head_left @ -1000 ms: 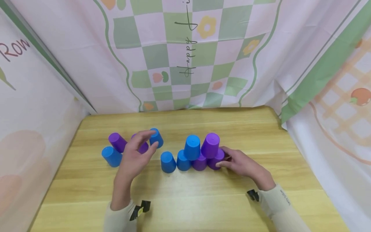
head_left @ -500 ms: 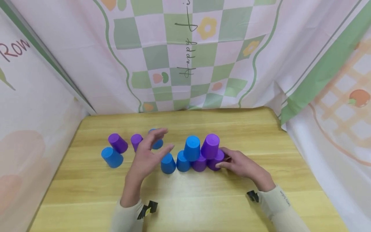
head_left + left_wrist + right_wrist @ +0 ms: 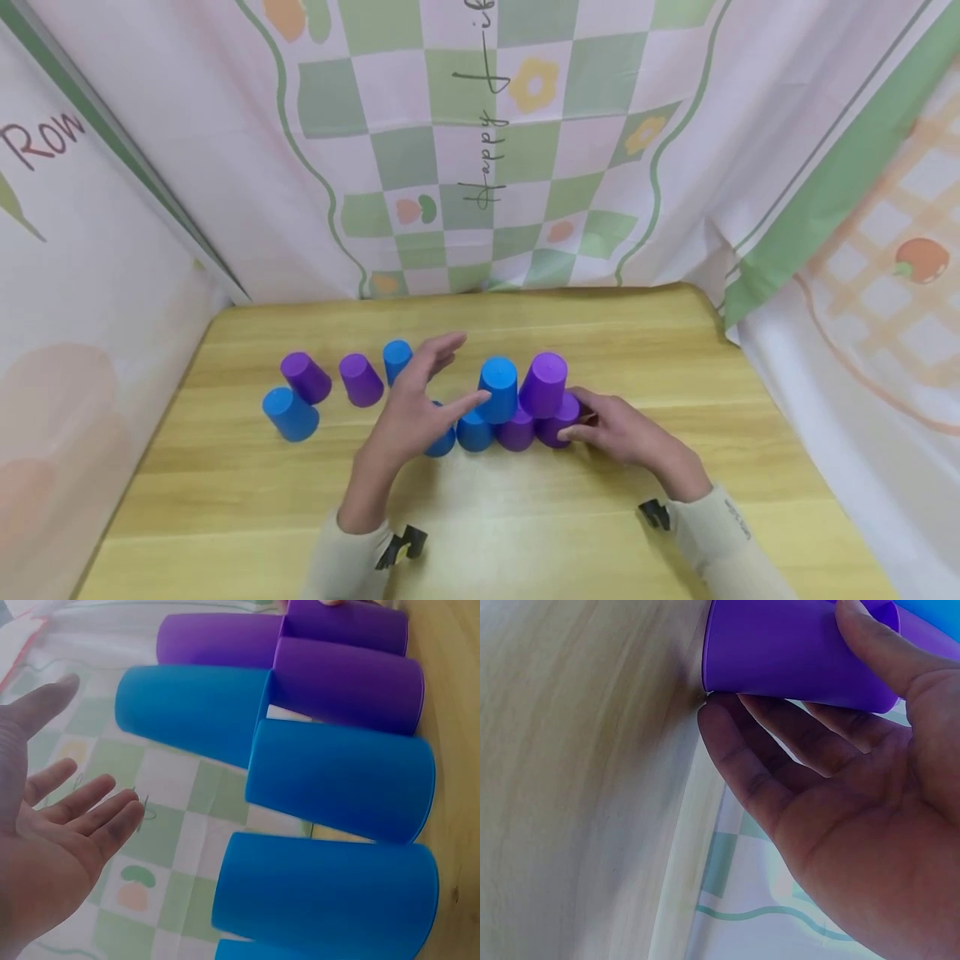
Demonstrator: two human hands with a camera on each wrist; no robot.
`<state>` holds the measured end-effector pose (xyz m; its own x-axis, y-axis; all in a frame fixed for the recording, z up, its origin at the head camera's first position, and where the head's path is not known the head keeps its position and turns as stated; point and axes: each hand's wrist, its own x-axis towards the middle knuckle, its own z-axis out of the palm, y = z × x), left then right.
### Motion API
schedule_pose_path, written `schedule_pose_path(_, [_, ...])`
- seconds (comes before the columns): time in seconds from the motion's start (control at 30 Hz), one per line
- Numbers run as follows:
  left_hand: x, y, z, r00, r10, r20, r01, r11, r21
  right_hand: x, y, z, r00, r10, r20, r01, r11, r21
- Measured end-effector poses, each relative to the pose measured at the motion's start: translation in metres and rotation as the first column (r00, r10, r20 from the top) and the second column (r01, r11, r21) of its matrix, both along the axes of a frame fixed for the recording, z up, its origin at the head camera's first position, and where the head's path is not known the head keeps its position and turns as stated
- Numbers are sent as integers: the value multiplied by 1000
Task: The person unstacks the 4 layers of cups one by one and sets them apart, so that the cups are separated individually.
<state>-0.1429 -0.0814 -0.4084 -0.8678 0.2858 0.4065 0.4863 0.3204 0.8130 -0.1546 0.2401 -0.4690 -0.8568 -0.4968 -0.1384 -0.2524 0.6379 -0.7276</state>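
Upside-down plastic cups form a two-level row in the head view. Its bottom has two blue cups, the left one (image 3: pixel 442 443) partly behind my left hand, then a purple cup (image 3: pixel 515 431) and an end purple cup (image 3: pixel 555 428). Above them sit a blue cup (image 3: pixel 499 387) and a purple cup (image 3: pixel 544 385). My right hand (image 3: pixel 630 429) holds the end purple cup, thumb in front and fingers behind, as the right wrist view confirms. Empty, with fingers spread, my left hand (image 3: pixel 416 408) hovers left of the upper blue cup; the left wrist view shows a gap between them.
Left of the row stand two more purple cups (image 3: pixel 362 381) (image 3: pixel 306 378) and two blue ones (image 3: pixel 290 414) (image 3: pixel 397 360), all upside down on the wooden table (image 3: pixel 525 525). A printed curtain (image 3: pixel 525 167) hangs at the table's back edge.
My left hand has moved right, from among the loose cups at the left to beside the upper blue cup. The right hand stays at the end purple cup; the cups have not moved.
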Motion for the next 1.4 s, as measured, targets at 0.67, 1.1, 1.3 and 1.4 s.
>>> schedule_pose_path(0.67, [-2,23,-5,997,-80,10,80,994,-80,0,1,-1,1000,11,-8,-11,999,-33])
schedule_pose_path(1.1, [0,28,-11,995,-88,55,93,990,-108,-1,1,0,1000,15,-14,-15,999,-34])
schedule_pose_path(1.3, [1,28,-10,996,-67,53,72,991,-111,-1,1,1,1000,14,-9,-14,999,-41])
schedule_pose_path(1.4, [1,29,-10,997,-61,46,66,992,-110,-1,1,0,1000,14,-3,-14,999,-48])
